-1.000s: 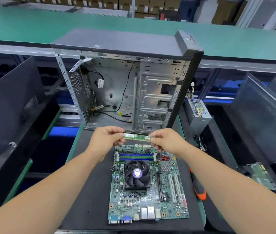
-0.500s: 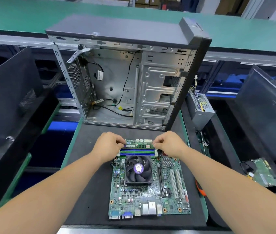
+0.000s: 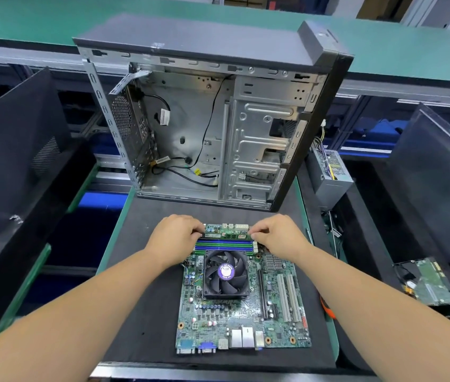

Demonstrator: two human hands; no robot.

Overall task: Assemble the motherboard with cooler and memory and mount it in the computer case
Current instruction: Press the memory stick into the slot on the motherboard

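Observation:
A green motherboard lies flat on the black mat, with a black fan cooler mounted at its middle. A green memory stick sits in the far slot, beside blue and green slots. My left hand pinches the stick's left end and my right hand pinches its right end, fingers curled down on it. The open computer case stands upright just behind the board, with loose black cables inside.
The black mat has a green-edged table under it. A power supply stands right of the case. An orange-handled tool lies at the mat's right edge. Another circuit board lies far right. Dark case panels lean left and right.
Both hands lowered the memory stick from mid-air above the board's far edge down into the far slot. The camera view tipped down slightly.

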